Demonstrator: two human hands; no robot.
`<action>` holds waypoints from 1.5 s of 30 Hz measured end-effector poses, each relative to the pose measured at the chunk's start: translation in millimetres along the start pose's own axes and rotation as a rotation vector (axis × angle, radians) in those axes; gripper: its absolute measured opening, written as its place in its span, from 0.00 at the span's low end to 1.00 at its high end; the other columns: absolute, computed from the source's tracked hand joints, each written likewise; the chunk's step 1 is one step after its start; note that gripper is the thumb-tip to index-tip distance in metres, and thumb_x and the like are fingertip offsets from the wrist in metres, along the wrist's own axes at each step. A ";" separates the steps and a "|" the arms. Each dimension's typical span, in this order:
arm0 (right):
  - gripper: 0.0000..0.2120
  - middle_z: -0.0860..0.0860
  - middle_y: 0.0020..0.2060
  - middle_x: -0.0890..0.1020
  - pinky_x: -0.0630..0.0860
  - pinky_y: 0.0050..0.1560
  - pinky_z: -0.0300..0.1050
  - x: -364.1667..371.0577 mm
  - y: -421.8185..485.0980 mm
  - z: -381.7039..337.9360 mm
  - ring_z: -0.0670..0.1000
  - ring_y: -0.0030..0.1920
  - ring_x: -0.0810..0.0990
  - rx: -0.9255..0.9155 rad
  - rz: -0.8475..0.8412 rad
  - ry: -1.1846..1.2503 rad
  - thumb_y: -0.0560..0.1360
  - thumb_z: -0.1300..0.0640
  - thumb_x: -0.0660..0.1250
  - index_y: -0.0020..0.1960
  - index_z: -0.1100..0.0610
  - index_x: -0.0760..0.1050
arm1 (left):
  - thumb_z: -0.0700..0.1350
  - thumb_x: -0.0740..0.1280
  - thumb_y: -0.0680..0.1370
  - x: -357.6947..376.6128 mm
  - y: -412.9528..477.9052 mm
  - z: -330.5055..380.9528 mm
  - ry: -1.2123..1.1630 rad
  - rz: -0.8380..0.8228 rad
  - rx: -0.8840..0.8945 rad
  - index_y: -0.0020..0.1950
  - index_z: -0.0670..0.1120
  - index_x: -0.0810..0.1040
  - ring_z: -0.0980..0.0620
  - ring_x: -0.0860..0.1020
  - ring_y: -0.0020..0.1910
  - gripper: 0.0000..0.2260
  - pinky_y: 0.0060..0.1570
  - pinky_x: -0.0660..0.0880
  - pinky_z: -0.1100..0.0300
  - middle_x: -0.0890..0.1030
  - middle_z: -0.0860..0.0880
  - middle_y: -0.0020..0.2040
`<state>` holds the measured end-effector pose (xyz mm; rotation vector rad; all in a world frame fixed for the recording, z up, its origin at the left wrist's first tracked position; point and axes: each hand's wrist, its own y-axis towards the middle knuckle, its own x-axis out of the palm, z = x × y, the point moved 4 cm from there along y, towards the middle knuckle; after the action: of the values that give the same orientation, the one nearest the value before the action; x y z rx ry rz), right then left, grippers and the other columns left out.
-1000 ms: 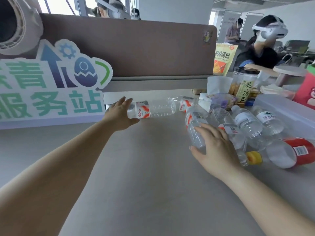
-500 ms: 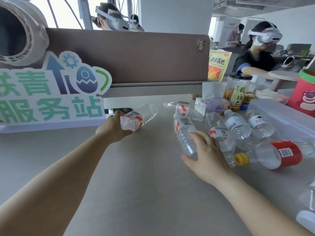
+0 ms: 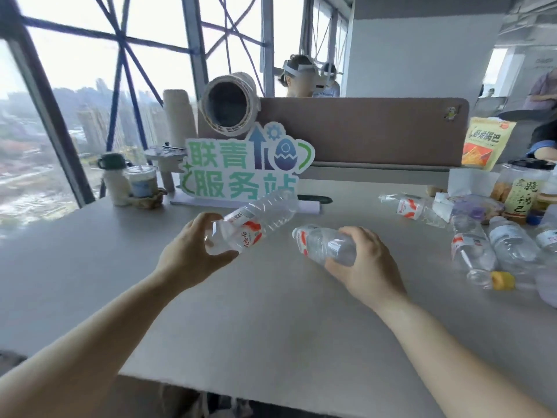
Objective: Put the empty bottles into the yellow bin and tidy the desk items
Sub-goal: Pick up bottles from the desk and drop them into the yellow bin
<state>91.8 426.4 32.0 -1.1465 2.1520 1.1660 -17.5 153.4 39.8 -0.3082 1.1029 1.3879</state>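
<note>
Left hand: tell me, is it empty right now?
No, the left hand grips a clear bottle with a red-and-white label.

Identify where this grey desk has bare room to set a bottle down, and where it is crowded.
Bare: the grey desk between both forearms toward the near edge, and left of the left hand, before the cream flask. Crowded: the right side, where clear plastic bottles lie beside the black-lidded snack jar.
</note>
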 end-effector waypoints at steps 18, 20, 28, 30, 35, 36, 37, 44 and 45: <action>0.27 0.53 0.61 0.74 0.67 0.53 0.39 207.9 -61.5 -386.5 0.48 0.57 0.74 -0.595 -0.284 0.530 0.69 0.53 0.75 0.65 0.56 0.71 | 0.61 0.73 0.65 -321.2 -216.0 -253.1 0.168 0.461 -0.411 0.68 0.56 0.65 0.53 0.78 0.48 0.34 0.49 0.77 0.49 0.73 0.52 0.60; 0.27 0.52 0.62 0.74 0.68 0.55 0.39 237.2 -62.9 -417.5 0.46 0.57 0.73 -0.610 -0.326 0.587 0.69 0.53 0.75 0.65 0.56 0.70 | 0.55 0.75 0.68 -336.2 -222.5 -282.8 0.189 0.489 -0.439 0.69 0.54 0.65 0.53 0.77 0.48 0.33 0.49 0.77 0.50 0.74 0.49 0.62; 0.27 0.53 0.61 0.75 0.66 0.52 0.38 353.6 -60.6 -547.3 0.46 0.57 0.73 -0.667 -0.374 0.680 0.69 0.53 0.74 0.65 0.56 0.70 | 0.52 0.75 0.69 -410.4 -221.5 -401.0 0.259 0.573 -0.535 0.69 0.51 0.66 0.50 0.77 0.49 0.32 0.48 0.77 0.52 0.74 0.46 0.63; 0.27 0.53 0.62 0.75 0.66 0.52 0.38 363.3 -59.4 -562.5 0.46 0.57 0.72 -0.666 -0.367 0.692 0.69 0.53 0.74 0.65 0.56 0.70 | 0.52 0.75 0.69 -424.6 -218.0 -414.4 0.277 0.568 -0.536 0.69 0.51 0.66 0.50 0.77 0.49 0.33 0.47 0.77 0.53 0.73 0.46 0.63; 0.28 0.54 0.63 0.74 0.68 0.54 0.41 369.3 -51.8 -593.3 0.52 0.62 0.74 -0.670 -0.354 0.713 0.70 0.52 0.74 0.66 0.56 0.69 | 0.53 0.74 0.69 -459.3 -205.3 -423.9 0.334 0.549 -0.506 0.70 0.50 0.65 0.52 0.76 0.49 0.33 0.46 0.77 0.53 0.73 0.45 0.65; 0.28 0.55 0.64 0.74 0.68 0.55 0.41 369.8 -49.2 -599.5 0.53 0.63 0.73 -0.676 -0.350 0.714 0.70 0.52 0.74 0.67 0.57 0.69 | 0.53 0.74 0.69 -464.4 -202.3 -425.3 0.342 0.548 -0.501 0.70 0.50 0.65 0.52 0.76 0.48 0.33 0.45 0.77 0.54 0.73 0.44 0.65; 0.29 0.55 0.64 0.74 0.68 0.55 0.42 370.3 -46.9 -605.3 0.54 0.63 0.73 -0.687 -0.342 0.716 0.70 0.52 0.74 0.67 0.57 0.69 | 0.53 0.74 0.69 -468.6 -199.3 -427.3 0.346 0.551 -0.494 0.70 0.50 0.65 0.52 0.76 0.48 0.33 0.45 0.76 0.55 0.73 0.44 0.66; 0.29 0.55 0.65 0.74 0.69 0.55 0.43 404.5 -12.9 -638.7 0.55 0.63 0.74 -0.743 -0.308 0.690 0.70 0.51 0.74 0.67 0.57 0.68 | 0.53 0.74 0.70 -481.6 -164.7 -466.5 0.337 0.576 -0.465 0.70 0.49 0.64 0.52 0.76 0.50 0.33 0.39 0.70 0.61 0.73 0.44 0.67; 0.29 0.55 0.65 0.74 0.70 0.55 0.43 414.8 -6.3 -644.2 0.55 0.63 0.74 -0.748 -0.312 0.685 0.70 0.51 0.74 0.67 0.57 0.68 | 0.53 0.74 0.70 -481.4 -158.5 -477.6 0.333 0.582 -0.468 0.71 0.49 0.64 0.52 0.75 0.49 0.33 0.40 0.71 0.60 0.73 0.44 0.67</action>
<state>-129.6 -304.1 98.9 -2.3974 1.8463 1.6474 5.9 -540.1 99.4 -0.6044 1.1772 2.1796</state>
